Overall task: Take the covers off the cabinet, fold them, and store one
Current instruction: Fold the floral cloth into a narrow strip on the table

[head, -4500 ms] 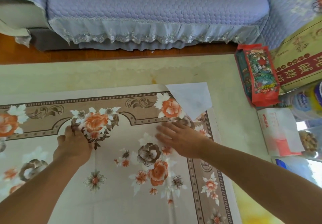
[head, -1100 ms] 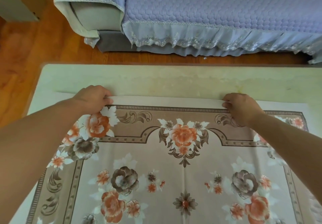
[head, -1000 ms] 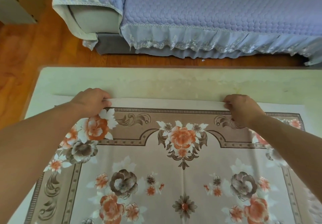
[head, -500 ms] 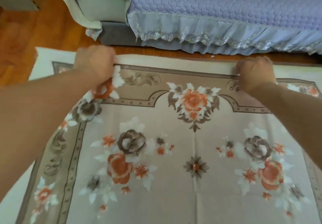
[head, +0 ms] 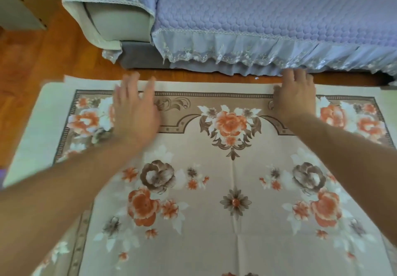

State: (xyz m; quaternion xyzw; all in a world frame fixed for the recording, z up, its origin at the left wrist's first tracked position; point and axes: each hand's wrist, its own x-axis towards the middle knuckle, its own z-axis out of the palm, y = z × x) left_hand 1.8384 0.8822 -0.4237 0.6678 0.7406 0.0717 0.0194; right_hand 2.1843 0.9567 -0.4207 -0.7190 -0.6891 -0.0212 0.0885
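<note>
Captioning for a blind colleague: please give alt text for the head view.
Both hands, left and right, lie open on the far edge of a floral cover spread flat; a sofa with a lilac quilted throw stands beyond on wooden floor.

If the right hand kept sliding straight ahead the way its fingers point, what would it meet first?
The right hand points past the far edge of the floral cover. Beyond lies a narrow strip of wooden floor, then the lace frill of the sofa cover. Probably that frill first, though depth is unclear.
</note>
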